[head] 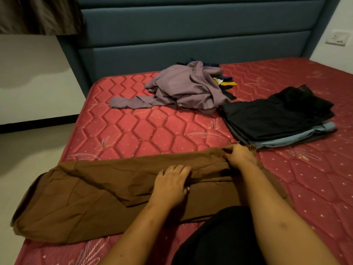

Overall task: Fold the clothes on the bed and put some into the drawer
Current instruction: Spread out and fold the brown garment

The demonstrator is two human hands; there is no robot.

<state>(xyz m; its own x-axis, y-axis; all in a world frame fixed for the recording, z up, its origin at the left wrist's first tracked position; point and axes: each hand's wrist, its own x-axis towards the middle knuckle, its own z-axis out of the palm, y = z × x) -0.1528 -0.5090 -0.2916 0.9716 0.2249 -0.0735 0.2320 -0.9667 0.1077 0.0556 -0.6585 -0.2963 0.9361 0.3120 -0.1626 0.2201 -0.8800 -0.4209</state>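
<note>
A brown garment [91, 190] lies spread across the near part of the red quilted mattress [145, 129], its left end hanging over the bed's edge. My left hand [172, 182] rests on its middle, fingers curled around a fold of the cloth. My right hand [238, 155] pinches the garment's far right corner. Behind them, a crumpled mauve garment [183, 87] sits in a loose heap with dark and yellow pieces under it. At the right is a folded stack [277, 117] of black clothes with a light blue one near the bottom.
The blue padded headboard [191, 35] stands behind the bed. Pale floor [28, 150] and a white wall lie to the left, with a brown curtain [38, 14] at the top left. A wall socket [337, 38] is at the far right. No drawer is in view.
</note>
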